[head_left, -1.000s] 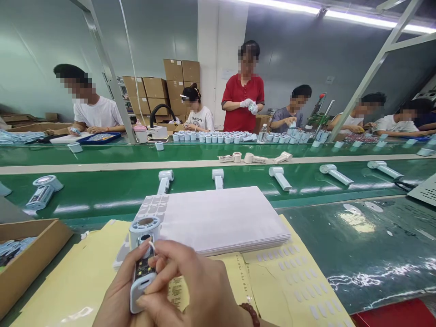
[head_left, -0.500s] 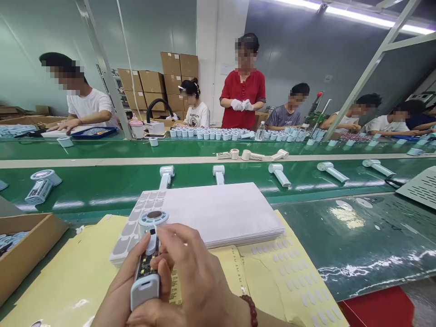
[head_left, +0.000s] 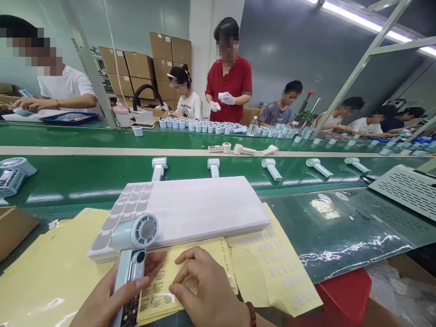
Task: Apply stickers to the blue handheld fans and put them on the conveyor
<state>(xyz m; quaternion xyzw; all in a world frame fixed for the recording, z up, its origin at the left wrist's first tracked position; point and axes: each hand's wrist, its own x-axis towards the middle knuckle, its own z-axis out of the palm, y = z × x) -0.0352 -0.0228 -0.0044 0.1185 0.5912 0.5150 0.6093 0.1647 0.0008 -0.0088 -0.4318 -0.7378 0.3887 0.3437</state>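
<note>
My left hand [head_left: 126, 295] is closed around the handle of a pale blue handheld fan [head_left: 127, 268]. The fan's round head, with a dark centre, is tilted up and turned to the right. Circuit parts show low on its handle. To the right, my right hand [head_left: 207, 286] hovers over a yellow sheet of printed labels [head_left: 160, 290], its fingers bent and apart, with nothing visible in them. Behind the fan lies a stack of white sheets [head_left: 207, 206] with grey label shapes along its left side.
Several fans [head_left: 271, 169] lie on the green conveyor belt [head_left: 190, 163] ahead. Another yellow sheet [head_left: 269, 272] with small pale stickers is at right. A cardboard box [head_left: 15, 231] stands at left, a slotted metal panel [head_left: 405, 190] at right. Several people sit or stand across the belt.
My right hand has come off the fan and moved right. My left hand has turned the fan, so its head now faces right. The view has shifted slightly.
</note>
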